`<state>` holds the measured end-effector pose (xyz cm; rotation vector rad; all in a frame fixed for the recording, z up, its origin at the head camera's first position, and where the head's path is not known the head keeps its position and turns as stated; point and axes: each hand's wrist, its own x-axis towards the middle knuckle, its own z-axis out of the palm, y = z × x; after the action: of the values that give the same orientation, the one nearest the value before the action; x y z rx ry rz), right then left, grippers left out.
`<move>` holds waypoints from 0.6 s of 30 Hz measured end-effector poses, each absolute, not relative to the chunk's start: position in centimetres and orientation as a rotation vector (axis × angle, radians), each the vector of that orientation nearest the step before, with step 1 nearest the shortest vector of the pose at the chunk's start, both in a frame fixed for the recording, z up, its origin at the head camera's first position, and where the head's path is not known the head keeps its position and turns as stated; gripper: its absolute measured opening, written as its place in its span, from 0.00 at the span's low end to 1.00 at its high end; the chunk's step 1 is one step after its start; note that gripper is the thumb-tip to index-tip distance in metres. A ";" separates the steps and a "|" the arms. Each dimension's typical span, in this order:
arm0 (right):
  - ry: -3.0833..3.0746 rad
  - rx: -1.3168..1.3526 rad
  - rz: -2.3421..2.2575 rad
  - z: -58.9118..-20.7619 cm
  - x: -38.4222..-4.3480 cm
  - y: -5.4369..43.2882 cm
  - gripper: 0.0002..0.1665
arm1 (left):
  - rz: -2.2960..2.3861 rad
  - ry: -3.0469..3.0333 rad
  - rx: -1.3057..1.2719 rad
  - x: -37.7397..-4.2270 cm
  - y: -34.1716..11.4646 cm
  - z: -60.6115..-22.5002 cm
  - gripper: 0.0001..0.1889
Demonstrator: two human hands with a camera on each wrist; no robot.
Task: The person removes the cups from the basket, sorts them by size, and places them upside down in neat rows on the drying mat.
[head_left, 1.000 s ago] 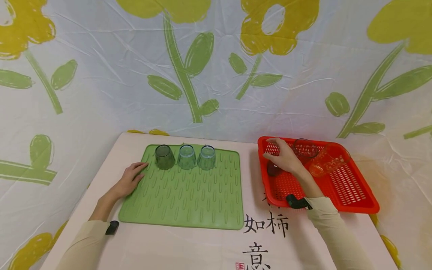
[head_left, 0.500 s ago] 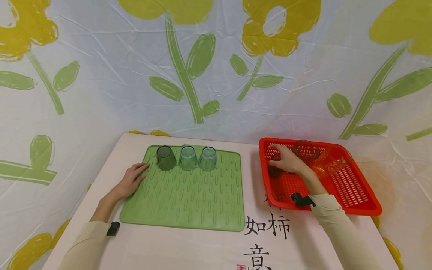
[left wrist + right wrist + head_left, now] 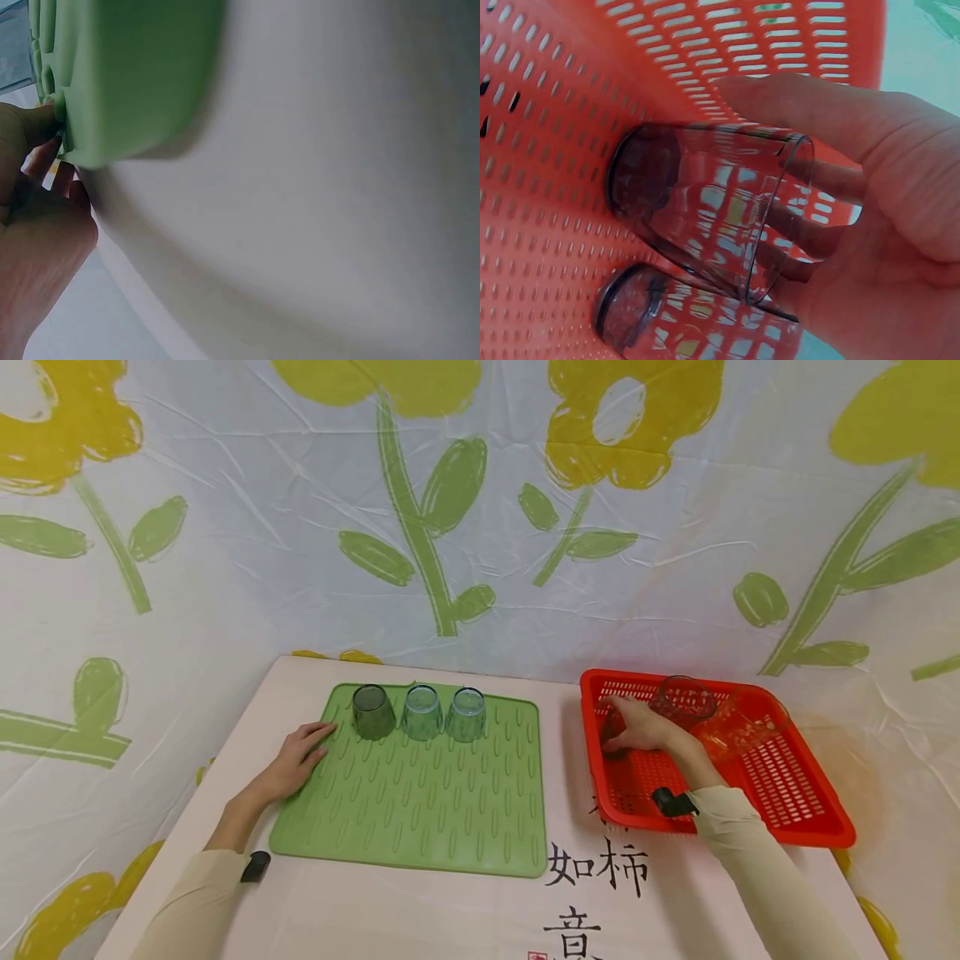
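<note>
My left hand [image 3: 294,764] rests on the left edge of the green ridged mat [image 3: 450,802], fingers extended. In the left wrist view its thumb lies at the mat's edge. My right hand [image 3: 641,727] reaches down inside the red basket [image 3: 810,793]. Between its thumb and fingers is a dark-tinted drinking glass [image 3: 705,202], lying tilted with its rim toward the palm. The thumb stretches along one side, and the other fingers show behind the rim. Close beside it lies a second tinted glass [image 3: 697,322].
Near the mat's back edge stand a grey glass [image 3: 373,714] and two bluish glasses, one [image 3: 422,714] beside the other [image 3: 466,716], all upside down. More glassware, including a round clear glass [image 3: 688,697], lies in the basket's back right. A flowered cloth [image 3: 300,568] hangs behind the table.
My right hand has lowered deeper into the basket around the dark glass. My left hand stays on the mat's edge. The head view has shifted slightly.
</note>
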<state>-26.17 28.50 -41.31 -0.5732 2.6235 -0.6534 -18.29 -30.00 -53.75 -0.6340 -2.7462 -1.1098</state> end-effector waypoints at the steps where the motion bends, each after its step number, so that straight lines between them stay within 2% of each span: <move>1: 2.626 -0.581 -0.627 -41.3 -26.2 28.5 0.42 | -1.108 -2.747 -0.636 -18.3 -30.0 -53.7 0.22; 6: 2.648 -0.570 -0.459 -41.3 -26.0 28.4 0.47 | -1.108 -2.737 -0.645 -18.3 -29.8 -53.6 0.22; 11: 2.654 -0.525 -0.325 -41.2 -25.9 28.3 0.46 | -1.112 -2.742 -0.643 -18.2 -29.7 -53.6 0.22; 18: 2.637 -0.561 -0.451 -41.3 -26.1 28.7 0.48 | -1.099 -2.724 -0.659 -18.2 -29.8 -53.6 0.21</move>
<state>-26.08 28.67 -41.29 -0.5610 2.6366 -0.4509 -18.15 -29.78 -53.65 -0.6594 -2.7244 -1.0994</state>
